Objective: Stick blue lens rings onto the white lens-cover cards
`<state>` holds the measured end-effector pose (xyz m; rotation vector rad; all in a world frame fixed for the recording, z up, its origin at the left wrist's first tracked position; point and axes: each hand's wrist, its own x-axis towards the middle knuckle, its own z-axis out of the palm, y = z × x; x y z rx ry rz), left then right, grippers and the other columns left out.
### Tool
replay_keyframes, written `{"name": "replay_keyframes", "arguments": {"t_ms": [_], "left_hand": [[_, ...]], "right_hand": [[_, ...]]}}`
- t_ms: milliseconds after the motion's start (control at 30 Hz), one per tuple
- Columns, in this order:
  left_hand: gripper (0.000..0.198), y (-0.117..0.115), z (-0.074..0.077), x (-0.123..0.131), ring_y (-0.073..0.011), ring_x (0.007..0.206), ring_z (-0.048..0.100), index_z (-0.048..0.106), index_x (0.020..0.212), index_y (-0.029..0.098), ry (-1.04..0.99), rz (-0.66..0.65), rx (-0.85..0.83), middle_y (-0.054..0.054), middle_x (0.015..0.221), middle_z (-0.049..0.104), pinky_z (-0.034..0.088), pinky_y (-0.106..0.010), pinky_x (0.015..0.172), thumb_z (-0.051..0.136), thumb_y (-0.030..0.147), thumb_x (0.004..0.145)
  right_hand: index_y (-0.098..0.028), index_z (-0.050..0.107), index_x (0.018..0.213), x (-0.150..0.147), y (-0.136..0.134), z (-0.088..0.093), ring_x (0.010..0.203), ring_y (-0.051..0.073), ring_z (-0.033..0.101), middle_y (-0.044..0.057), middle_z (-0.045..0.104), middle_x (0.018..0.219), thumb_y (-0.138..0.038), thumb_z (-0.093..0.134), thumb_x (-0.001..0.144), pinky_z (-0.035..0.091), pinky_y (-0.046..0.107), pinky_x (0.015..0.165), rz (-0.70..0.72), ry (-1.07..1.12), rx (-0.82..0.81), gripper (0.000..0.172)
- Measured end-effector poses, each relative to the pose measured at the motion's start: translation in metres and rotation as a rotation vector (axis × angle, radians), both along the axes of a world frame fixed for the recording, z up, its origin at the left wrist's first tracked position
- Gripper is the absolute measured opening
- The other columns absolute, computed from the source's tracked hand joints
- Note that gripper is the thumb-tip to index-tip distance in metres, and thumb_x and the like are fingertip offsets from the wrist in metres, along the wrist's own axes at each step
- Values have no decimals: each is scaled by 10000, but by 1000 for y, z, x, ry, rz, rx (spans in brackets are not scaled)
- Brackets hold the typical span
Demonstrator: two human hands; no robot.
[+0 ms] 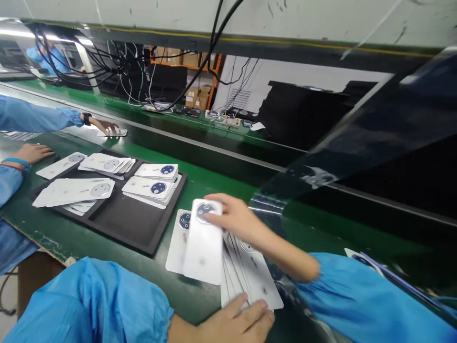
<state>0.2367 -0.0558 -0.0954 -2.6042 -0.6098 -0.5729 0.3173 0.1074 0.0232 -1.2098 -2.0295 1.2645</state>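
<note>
My right hand [232, 215] pinches a white phone back cover [203, 247] by its upper end, next to the dark round camera area. That cover is tilted upright and partly overlaps another white phone back cover [175, 255] lying on the green bench. At the bottom, my left hand [235, 324] rests with its fingers outstretched on the lower end of a fanned pile of phone back covers [259, 276]. My right forearm hides part of that pile's top.
A black divided tray [132, 228] holds several stacks of white covers. On the left, a co-worker's hand [32, 153] rests on the bench, and the other hand [105, 126] touches a cover on the line. Clear plastic sheeting [321, 143] hangs at right; black cables [214, 43] dangle above.
</note>
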Motion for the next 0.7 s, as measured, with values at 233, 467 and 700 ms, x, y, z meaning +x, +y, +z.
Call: {"name": "replay_keyframes", "arguments": {"t_ms": [233,467,700], "left_hand": [[498,0,-15,5,-352,1288,582,504,1447,227,-144,-16,-76,-175,1396,605,457,-520,1037,519,460,1008],[441,3,-2,1,-362,1234,581,567,1372,227,-123,-33,-102,-146,1321,638,346,-556,1077,544,424,978],[382,-3,2,2,-265,1086,592,613,1328,192,-136,54,-108,-113,1222,675,294,-476,1105,498,280,975]], "right_hand": [[-206,698,1243,-44,6,-55,1203,311,583,133,634,1301,-258,853,771,461,469,1048,-63,-97,299,500],[-211,604,1348,92,0,-11,944,200,713,40,777,1012,-310,574,1012,528,379,953,-256,-139,438,352],[-238,699,1279,198,-72,-61,1318,290,584,81,687,1338,-303,674,960,417,509,1147,-146,-237,390,326]]}}
